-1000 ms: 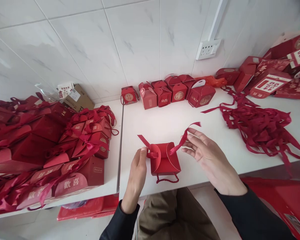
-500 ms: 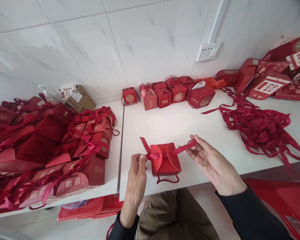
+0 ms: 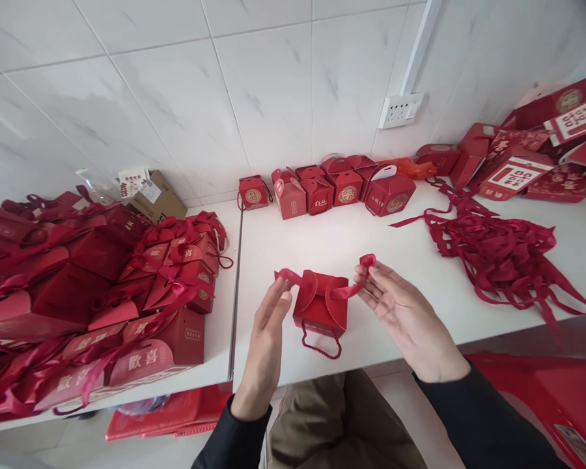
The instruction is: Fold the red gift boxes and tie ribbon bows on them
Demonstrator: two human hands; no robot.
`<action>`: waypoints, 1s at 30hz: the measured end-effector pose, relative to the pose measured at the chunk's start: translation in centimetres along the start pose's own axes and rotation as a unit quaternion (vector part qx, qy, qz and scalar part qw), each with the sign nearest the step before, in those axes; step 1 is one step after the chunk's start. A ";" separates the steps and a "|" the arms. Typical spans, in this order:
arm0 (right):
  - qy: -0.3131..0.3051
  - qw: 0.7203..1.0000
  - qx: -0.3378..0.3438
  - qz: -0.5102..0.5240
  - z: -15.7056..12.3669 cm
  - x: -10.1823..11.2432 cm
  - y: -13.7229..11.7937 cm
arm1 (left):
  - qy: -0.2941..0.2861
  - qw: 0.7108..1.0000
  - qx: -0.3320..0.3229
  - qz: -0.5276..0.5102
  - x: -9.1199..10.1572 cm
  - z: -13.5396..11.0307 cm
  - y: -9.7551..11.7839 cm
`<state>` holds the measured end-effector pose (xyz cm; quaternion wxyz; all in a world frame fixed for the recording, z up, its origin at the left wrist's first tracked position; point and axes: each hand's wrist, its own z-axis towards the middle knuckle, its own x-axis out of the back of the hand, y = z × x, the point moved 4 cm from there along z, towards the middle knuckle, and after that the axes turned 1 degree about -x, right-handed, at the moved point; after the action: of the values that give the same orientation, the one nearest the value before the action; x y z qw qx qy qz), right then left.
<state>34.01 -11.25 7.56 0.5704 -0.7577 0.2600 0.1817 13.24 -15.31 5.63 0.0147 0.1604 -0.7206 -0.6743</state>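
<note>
Where small red box (image 3: pixel 321 314) is stood on tabletop (image 3: pixel 283 238), ribbon (image 3: pixel 344 293) is passed through its rounded flaps (image 3: pixel 340 310). By right grip (image 3: pixel 401 307), one ribbon end is pinched between thumb and fingers. At left grip (image 3: pixel 267 329), other ribbon end is seen at fingertips; whether it is grasped cannot be told. Box is placed between both grips. Ribbon heap (image 3: pixel 508 260) is laid well apart at right; row of boxes (image 3: pixel 346 187) is lined along wall (image 3: pixel 273 91); bow-tied boxes (image 3: pixel 144 357) are crowded at left.
</note>
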 end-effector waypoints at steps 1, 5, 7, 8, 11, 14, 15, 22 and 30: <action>-0.007 0.999 0.030 -0.028 -0.1 -0.4 -0.7 | -0.004 1.000 -0.017 -0.006 -0.3 0.4 0.7; -0.016 0.982 0.116 -0.146 -0.4 -2.2 -3.0 | -0.099 0.993 -0.054 -0.036 -2.7 2.3 4.0; -0.044 0.969 0.149 -0.193 -0.5 -3.2 -3.8 | -0.137 0.987 -0.071 -0.035 -3.9 3.2 5.7; -0.059 0.962 0.162 -0.214 -0.6 -3.6 -4.1 | -0.149 0.985 -0.079 -0.030 -4.3 3.5 6.5; -0.086 0.930 0.210 -0.287 -0.8 -4.6 -4.7 | -0.167 0.980 -0.108 -0.003 -5.4 4.4 8.4; -0.100 0.841 0.335 -0.412 -1.4 -5.6 -5.2 | -0.178 0.972 -0.154 0.024 -5.9 5.0 9.5; -0.105 0.798 0.387 -0.450 -1.7 -6.0 -5.2 | -0.183 0.968 -0.167 0.032 -6.1 5.0 9.7; -0.130 0.635 0.530 -0.548 -2.3 -7.3 -4.6 | -0.223 0.946 -0.167 0.168 -6.5 4.0 9.1; -0.186 0.652 0.515 -0.524 -3.3 -7.7 -5.4 | -0.248 0.921 -0.185 0.238 -7.0 3.5 9.0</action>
<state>31.06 -11.84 17.09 0.9057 -0.3033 -0.2404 -0.1733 17.17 -9.81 15.43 0.0249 -0.1933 -0.5805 -0.7906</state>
